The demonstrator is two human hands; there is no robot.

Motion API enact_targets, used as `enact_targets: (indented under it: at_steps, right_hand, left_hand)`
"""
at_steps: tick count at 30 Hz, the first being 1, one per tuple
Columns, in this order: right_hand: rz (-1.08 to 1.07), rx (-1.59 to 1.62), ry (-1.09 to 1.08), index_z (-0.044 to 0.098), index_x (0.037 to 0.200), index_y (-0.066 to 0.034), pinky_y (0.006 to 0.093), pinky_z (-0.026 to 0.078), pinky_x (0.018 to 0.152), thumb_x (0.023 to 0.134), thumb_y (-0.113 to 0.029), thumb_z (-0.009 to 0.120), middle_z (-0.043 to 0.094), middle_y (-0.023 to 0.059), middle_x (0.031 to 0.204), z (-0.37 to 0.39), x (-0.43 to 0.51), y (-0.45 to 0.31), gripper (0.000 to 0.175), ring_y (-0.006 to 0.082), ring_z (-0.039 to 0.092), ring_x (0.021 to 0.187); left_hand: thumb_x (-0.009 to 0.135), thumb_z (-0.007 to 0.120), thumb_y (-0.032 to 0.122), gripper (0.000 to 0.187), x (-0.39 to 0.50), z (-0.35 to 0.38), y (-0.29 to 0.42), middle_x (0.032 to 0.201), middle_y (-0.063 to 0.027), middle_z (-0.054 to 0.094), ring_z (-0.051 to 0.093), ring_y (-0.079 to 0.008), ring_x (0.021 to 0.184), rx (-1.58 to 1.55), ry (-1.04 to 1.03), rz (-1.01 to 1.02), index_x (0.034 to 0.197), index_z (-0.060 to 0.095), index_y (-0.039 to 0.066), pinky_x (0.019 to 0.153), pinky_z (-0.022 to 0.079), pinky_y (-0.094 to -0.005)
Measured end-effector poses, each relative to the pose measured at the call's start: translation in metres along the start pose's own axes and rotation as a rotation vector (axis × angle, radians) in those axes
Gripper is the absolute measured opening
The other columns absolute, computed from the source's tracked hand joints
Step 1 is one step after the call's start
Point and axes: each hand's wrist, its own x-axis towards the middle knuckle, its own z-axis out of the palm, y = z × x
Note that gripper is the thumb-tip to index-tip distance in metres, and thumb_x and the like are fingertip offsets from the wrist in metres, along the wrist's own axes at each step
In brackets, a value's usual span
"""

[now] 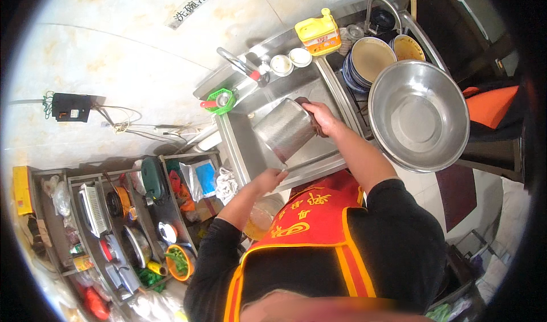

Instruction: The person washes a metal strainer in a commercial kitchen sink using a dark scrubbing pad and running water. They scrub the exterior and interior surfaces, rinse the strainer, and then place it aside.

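Observation:
A perforated metal strainer cylinder (285, 127) is tilted over the stainless steel sink (331, 87), below the faucet (239, 63) with its red-marked spout. My right hand (322, 118) grips a dark brown cloth (315, 121) pressed against the strainer's right end. My left hand (270, 180) is at the strainer's lower edge, near the sink's front rim, with its thumb and fingers close together; whether it pinches the edge or a small handle is hard to tell. Water seems to fall from the spout onto the strainer.
A large steel basin (419, 117) rests right of the sink, beside stacked bowls (372, 60). A yellow detergent jug (318, 33) and small white dishes (282, 65) line the back ledge. A green basket (220, 100) sits at the left corner. Crowded shelves (141, 211) stand at left.

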Motion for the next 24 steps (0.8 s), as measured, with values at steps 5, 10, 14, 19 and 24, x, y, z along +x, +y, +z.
enact_targets:
  at_steps: [5, 10, 14, 19, 24]
  right_hand:
    - [-0.287, -0.161, 0.017, 0.069, 0.117, 0.0010, 0.0303, 0.052, 0.078, 0.098, -0.019, 0.065, 0.069, 0.0031, 0.099, 0.007, -0.026, 0.018, 0.027, 0.0129, 0.061, 0.087]
    - [-0.707, -0.581, -0.109, 0.063, 0.128, 0.0037, 0.0313, 0.050, 0.092, 0.100, -0.017, 0.063, 0.070, 0.0062, 0.114, 0.026, -0.047, 0.013, 0.035, 0.0128, 0.061, 0.102]
    - [-0.606, -0.561, -0.148, 0.066, 0.124, 0.0029, 0.0343, 0.050, 0.091, 0.100, -0.025, 0.062, 0.073, 0.0088, 0.115, 0.037, -0.020, -0.013, 0.037, 0.0172, 0.065, 0.102]
    - [-0.077, -0.506, -0.102, 0.072, 0.113, -0.0003, 0.0310, 0.051, 0.077, 0.102, -0.031, 0.061, 0.073, 0.0052, 0.100, 0.033, 0.040, -0.036, 0.035, 0.0124, 0.065, 0.086]
    - [-0.113, -0.762, -0.176, 0.072, 0.114, 0.0005, 0.0348, 0.053, 0.081, 0.096, -0.032, 0.066, 0.074, 0.0091, 0.099, 0.050, 0.044, -0.021, 0.038, 0.0164, 0.067, 0.090]
  left_hand:
    - [0.104, 0.046, 0.044, 0.049, -0.002, 0.011, 0.020, 0.095, -0.0277, 0.070, 0.064, -0.0489, 0.097, 0.260, 0.441, -0.043, 0.099, 0.071, 0.002, 0.087, 0.050, -0.0542]
    - [0.103, 0.050, 0.038, 0.042, -0.015, 0.005, 0.033, 0.083, -0.0279, 0.068, 0.065, -0.0496, 0.084, 0.251, 0.494, -0.024, 0.091, 0.070, 0.002, 0.077, 0.052, -0.0540]
    - [0.101, 0.057, 0.035, 0.039, -0.021, -0.003, 0.038, 0.078, -0.0262, 0.067, 0.065, -0.0480, 0.077, 0.174, 0.586, 0.117, 0.089, 0.069, 0.000, 0.069, 0.052, -0.0514]
    - [0.094, 0.065, 0.048, 0.049, -0.027, -0.003, 0.040, 0.073, -0.0242, 0.067, 0.064, -0.0467, 0.071, 0.059, 0.759, -0.111, 0.088, 0.069, -0.001, 0.064, 0.051, -0.0496]
    - [0.095, 0.061, 0.055, 0.057, -0.019, -0.002, 0.026, 0.077, -0.0260, 0.068, 0.066, -0.0471, 0.078, 0.040, 0.879, -0.308, 0.087, 0.071, 0.000, 0.072, 0.053, -0.0495]
